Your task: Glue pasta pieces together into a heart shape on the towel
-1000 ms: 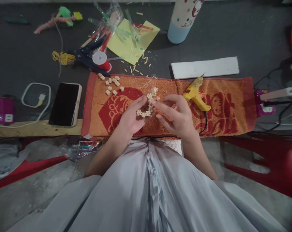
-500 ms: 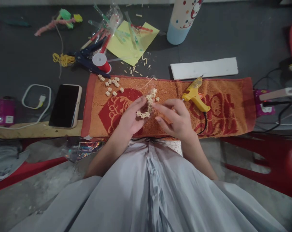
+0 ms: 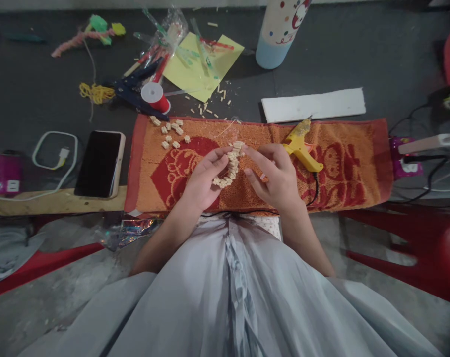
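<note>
The beige chain (image 3: 232,171) has tilted above a towel (image 3: 136,171) bearing unreadable markings (image 3: 353,171).

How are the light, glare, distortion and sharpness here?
Head view: dim light over the dark table; head view: glints on the shiny wrapper; head view: the bottle leans outward at the top edge, likely wide-angle stretch; head view: the pale chain in the left hand looks soft.

One curved chain of small pale bundles (image 3: 231,170) sat in the grip of the left hand (image 3: 202,181); the right hand (image 3: 279,176) reached its upper end. Below: one orange-and-red towel (image 3: 143,173), bearing one yellow glue gun (image 3: 302,149). Dark surface (image 3: 344,54) beyond: one red thread spool (image 3: 160,103), one white strip (image 3: 314,105).
</note>
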A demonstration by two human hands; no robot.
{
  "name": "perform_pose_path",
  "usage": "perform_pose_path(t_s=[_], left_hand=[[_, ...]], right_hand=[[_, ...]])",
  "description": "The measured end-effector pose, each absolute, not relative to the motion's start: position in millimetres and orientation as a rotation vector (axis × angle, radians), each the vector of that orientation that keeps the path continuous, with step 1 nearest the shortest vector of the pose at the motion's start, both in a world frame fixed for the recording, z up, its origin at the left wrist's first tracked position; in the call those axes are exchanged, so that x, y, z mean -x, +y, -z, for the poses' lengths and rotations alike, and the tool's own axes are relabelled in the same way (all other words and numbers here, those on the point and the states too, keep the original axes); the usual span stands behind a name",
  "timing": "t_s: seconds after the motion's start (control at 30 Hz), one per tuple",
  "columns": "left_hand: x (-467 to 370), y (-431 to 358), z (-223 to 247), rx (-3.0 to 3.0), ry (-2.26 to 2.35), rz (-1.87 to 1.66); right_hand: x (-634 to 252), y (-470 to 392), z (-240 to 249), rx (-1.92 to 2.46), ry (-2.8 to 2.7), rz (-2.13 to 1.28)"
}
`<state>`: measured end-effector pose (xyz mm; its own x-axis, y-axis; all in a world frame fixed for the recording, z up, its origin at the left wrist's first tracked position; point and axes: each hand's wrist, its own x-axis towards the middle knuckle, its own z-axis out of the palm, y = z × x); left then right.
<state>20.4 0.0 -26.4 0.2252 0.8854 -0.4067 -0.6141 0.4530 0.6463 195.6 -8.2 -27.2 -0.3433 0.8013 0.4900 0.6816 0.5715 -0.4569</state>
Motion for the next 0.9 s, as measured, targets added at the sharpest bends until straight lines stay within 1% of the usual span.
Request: perform_pose_path(t_s=[0.3,0.6,0.9], left_hand=[[-20,-1,25,-0.447,0.84,-1.109],[-19,-2,16,-0.35,0.811,-1.013],[-18,-2,18,-0.35,0.834,-0.977]], right_hand=[[-195,-10,29,1.173,-2.089,-0.239],[-194,-10,25,1.188,-2.059,-0.268],[-191,-11,23,1.201,-2.114,-0.295]])
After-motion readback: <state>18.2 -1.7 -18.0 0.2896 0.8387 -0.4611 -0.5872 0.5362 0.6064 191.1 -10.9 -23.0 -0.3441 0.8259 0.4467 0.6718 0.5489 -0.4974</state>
